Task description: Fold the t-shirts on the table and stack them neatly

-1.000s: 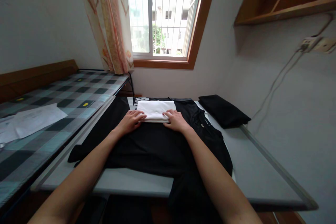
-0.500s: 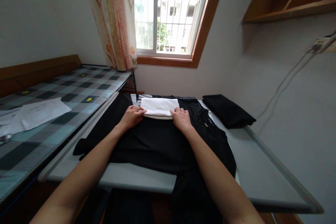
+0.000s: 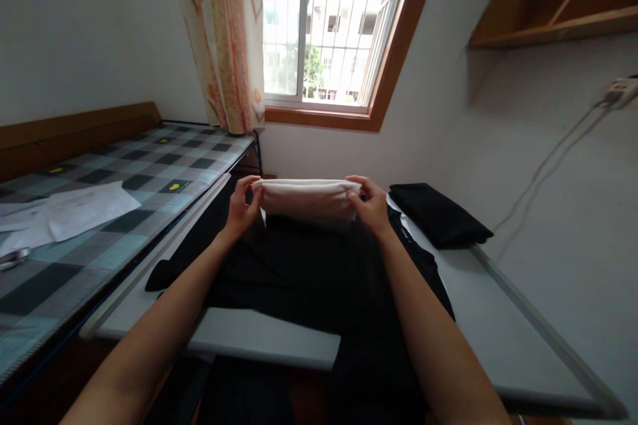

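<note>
A folded white garment (image 3: 305, 200) hangs in the air above the table, held at both ends. My left hand (image 3: 242, 207) grips its left end with closed fingers, and my right hand (image 3: 369, 204) grips its right end the same way. Beneath it a black shirt (image 3: 299, 272) lies spread over the grey table (image 3: 478, 319), its lower part draping over the near edge.
A folded black garment (image 3: 438, 214) rests on the table at the right, near the wall. To the left is a bed with a checked cover (image 3: 100, 212) and a white sheet of paper (image 3: 64, 209). A window and curtain (image 3: 226, 40) stand behind; a wooden shelf (image 3: 553, 6) hangs upper right.
Both hands, which were pressing flat on the white garment as it lay on the black shirt, have closed on its ends and lifted it off the table.
</note>
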`<state>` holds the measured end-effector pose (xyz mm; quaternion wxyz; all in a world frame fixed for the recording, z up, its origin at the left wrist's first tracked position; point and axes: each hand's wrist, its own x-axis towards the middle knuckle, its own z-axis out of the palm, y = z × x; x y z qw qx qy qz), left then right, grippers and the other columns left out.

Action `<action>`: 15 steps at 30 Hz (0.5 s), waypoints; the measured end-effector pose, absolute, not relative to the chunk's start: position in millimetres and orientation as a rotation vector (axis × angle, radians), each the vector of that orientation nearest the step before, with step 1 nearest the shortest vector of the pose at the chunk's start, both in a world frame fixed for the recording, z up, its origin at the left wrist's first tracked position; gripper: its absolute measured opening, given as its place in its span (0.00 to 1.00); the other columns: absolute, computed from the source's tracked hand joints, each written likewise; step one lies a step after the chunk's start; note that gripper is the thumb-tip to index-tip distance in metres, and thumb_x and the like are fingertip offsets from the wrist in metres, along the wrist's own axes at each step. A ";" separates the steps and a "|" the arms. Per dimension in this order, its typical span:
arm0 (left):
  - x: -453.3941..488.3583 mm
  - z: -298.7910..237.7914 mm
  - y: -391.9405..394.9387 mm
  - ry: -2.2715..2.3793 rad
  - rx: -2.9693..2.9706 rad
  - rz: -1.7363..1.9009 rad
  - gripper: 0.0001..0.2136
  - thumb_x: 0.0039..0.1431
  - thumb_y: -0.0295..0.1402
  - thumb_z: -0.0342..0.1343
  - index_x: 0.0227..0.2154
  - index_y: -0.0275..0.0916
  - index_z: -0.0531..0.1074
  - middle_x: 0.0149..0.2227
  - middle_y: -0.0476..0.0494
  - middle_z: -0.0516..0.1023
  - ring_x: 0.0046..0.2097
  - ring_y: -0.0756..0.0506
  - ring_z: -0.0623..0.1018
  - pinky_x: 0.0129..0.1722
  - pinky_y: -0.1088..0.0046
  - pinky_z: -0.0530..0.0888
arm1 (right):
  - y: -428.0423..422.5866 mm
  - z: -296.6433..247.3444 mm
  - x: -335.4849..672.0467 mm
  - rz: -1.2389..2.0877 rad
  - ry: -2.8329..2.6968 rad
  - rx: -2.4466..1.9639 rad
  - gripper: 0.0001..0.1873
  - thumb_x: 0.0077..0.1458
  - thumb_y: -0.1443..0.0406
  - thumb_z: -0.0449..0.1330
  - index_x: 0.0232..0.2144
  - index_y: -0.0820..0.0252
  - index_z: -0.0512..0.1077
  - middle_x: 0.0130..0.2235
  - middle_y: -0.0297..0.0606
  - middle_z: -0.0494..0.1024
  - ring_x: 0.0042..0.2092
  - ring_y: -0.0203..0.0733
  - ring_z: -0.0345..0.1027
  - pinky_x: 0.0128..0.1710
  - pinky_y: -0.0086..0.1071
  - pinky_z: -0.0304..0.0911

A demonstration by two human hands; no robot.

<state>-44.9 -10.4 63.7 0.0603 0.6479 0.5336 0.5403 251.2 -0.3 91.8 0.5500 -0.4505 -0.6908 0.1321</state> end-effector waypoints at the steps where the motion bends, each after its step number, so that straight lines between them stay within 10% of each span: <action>1: -43.0 70.6 -12.5 1.590 1.841 1.700 0.17 0.63 0.41 0.48 0.53 0.43 0.61 0.50 0.41 0.73 0.50 0.44 0.74 0.47 0.69 0.72 | 0.0 96.6 252.6 0.370 -1.571 -0.996 0.19 0.54 0.57 0.56 0.47 0.56 0.73 0.41 0.38 0.78 0.39 0.42 0.71 0.39 0.35 0.66; 8: -46.8 49.5 5.6 1.514 1.494 1.257 0.23 0.56 0.41 0.55 0.53 0.41 0.62 0.30 0.50 0.75 0.28 0.49 0.74 0.29 0.75 0.71 | 20.3 55.5 260.2 0.769 -1.622 -1.243 0.19 0.53 0.55 0.57 0.42 0.61 0.74 0.26 0.34 0.76 0.25 0.36 0.66 0.24 0.29 0.63; 15: -34.7 32.3 4.1 1.771 2.137 1.124 0.11 0.59 0.33 0.51 0.42 0.39 0.74 0.50 0.38 0.75 0.52 0.39 0.73 0.53 0.60 0.68 | 2.0 41.1 221.7 0.098 -1.855 -1.693 0.18 0.58 0.62 0.55 0.49 0.58 0.74 0.55 0.49 0.72 0.53 0.54 0.66 0.51 0.47 0.60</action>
